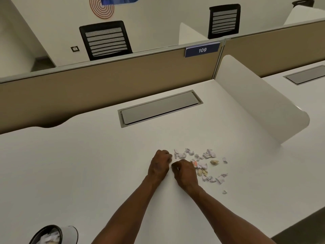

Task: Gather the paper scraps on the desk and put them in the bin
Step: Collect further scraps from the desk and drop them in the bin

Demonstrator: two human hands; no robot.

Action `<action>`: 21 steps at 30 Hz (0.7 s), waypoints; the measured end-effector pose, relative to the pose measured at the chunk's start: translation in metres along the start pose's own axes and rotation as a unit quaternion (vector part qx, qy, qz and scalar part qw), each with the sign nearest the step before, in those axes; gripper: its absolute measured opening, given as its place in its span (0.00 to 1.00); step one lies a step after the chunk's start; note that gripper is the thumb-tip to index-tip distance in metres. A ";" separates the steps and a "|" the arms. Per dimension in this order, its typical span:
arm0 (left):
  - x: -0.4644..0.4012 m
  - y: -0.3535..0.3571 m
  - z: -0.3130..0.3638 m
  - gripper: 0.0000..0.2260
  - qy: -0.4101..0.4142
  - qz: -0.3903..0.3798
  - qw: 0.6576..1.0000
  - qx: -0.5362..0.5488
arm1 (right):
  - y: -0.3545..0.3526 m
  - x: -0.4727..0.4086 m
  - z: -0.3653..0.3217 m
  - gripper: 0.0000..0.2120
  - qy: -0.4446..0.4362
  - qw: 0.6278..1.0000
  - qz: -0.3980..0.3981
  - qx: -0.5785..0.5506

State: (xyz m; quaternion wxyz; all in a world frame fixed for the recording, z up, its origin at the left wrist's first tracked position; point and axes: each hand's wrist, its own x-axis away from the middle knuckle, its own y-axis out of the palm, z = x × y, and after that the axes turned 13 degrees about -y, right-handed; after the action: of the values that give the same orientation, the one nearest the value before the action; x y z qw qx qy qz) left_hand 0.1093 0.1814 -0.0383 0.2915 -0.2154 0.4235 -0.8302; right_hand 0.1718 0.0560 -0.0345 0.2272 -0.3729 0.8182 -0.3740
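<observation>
White desk, and on it a loose scatter of torn paper scraps right of centre (one stray bit sits apart, nearer the front edge). Both hands rest on the surface beside them; grey cable hatch set in behind.

Scraps lie on the bench, right of centre. Both hands rest side by side at their left edge. The bin stands at the near left. A hatch sits behind.
</observation>
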 end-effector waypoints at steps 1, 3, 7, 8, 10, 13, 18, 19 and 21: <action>0.003 0.000 -0.002 0.09 -0.003 0.006 1.000 0.000 | -0.003 0.000 -0.001 0.06 0.036 0.998 0.015 -0.044; 0.011 0.001 -0.006 0.08 -0.024 0.012 0.999 0.023 | -0.008 -0.001 -0.002 0.05 0.114 0.982 0.042 -0.147; 0.034 -0.005 -0.008 0.04 -0.131 0.055 0.975 0.171 | -0.011 -0.003 -0.004 0.05 0.241 0.895 0.042 -0.373; 0.042 -0.009 -0.006 0.04 -0.174 0.053 0.958 0.219 | -0.012 -0.003 -0.005 0.05 0.253 0.876 0.033 -0.409; 0.058 -0.018 -0.004 0.06 -0.246 0.028 0.915 0.319 | -0.013 -0.005 -0.012 0.05 0.271 0.842 0.010 -0.467; 0.081 -0.030 -0.007 0.07 -0.290 0.011 0.854 0.433 | -0.015 -0.007 -0.032 0.07 0.303 0.791 -0.045 -0.530; 0.126 -0.052 -0.027 0.07 -0.315 0.050 0.796 0.515 | -0.012 -0.001 -0.077 0.07 0.296 0.757 -0.177 -0.555; 0.137 -0.058 -0.033 0.08 -0.320 0.066 0.786 0.525 | -0.008 0.000 -0.087 0.07 0.289 0.754 -0.199 -0.555; 0.158 -0.075 -0.046 0.09 -0.326 0.101 0.767 0.544 | 0.001 0.004 -0.112 0.09 0.274 0.747 -0.242 -0.556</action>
State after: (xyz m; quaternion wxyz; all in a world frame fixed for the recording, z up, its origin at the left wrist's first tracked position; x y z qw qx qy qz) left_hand -0.0575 0.1383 0.0162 0.5624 -0.2348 -0.2002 -0.7671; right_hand 0.0960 0.1033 0.0331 -0.3519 -0.5000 0.7911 0.0185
